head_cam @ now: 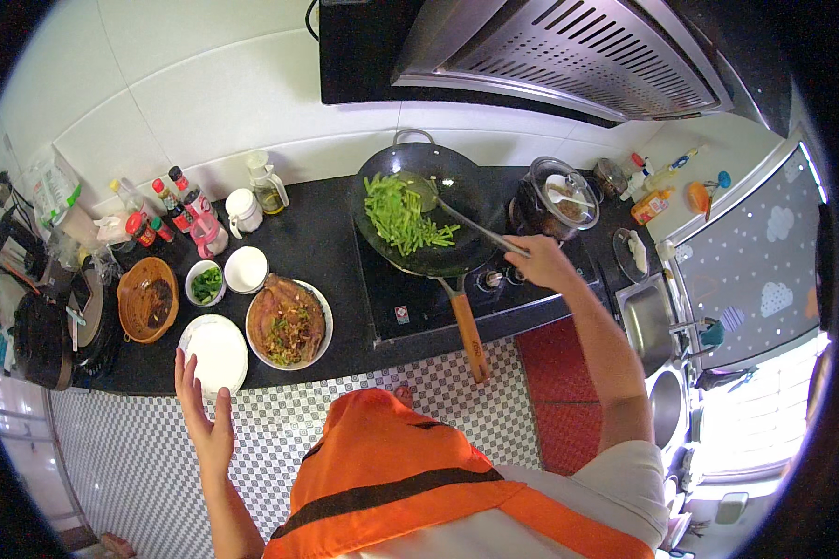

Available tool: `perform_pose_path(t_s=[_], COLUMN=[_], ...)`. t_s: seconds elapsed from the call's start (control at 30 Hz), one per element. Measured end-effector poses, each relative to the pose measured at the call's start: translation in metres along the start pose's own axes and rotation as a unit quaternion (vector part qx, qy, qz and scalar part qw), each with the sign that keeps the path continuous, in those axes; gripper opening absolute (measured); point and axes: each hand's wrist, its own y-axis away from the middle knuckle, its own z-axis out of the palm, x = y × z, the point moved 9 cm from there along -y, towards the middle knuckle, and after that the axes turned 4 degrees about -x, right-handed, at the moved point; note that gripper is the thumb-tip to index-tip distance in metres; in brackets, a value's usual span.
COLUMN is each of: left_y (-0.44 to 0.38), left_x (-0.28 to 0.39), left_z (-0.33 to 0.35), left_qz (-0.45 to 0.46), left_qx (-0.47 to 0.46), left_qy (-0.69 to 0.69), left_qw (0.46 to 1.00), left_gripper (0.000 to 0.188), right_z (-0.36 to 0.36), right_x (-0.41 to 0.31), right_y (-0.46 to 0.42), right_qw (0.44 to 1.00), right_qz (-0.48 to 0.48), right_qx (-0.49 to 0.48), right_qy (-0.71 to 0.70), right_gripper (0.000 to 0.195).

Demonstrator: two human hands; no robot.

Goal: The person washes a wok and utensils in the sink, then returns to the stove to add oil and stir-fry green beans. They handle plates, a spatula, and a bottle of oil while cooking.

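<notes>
My right hand [544,262] grips the metal handle of a wok spatula [472,222], whose head rests among the greens. Chopped green vegetable stalks [400,216] lie in a dark wok [465,157] on the gas hob [391,307]. The wok's wooden handle [467,335] points towards me. At the lower left, my left hand [206,419] is spread, thumb and fingers apart, over the near rim of a white plate [215,349]; whether it touches the plate I cannot tell. Beside that plate, a bowl [330,328] holds a browned cooked dish [290,325] with chopped topping.
A brown bowl [129,307], a bowl of chopped greens [206,285] and a white bowl [246,270] stand on the left counter, before several sauce bottles [175,209]. A glass-lidded pot [559,195] sits right of the wok. The range hood [566,63] overhangs; a sink [647,321] lies right.
</notes>
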Motion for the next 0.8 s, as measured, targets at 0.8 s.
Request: perform_pose_path(t_s=[0.8], left_y=[0.014], left_x=[-0.005], left_z=[-0.010], left_qz=[-0.017], left_qx=[-0.003], left_qy=[-0.025], left_qw=[1.000], left_gripper=[0.051], right_z=[0.053], right_x=[0.030], right_y=[0.002], right_qw=[0.979], right_qz=[0.050], right_qx=[0.052], right_qy=[-0.190], right_gripper=[0.041])
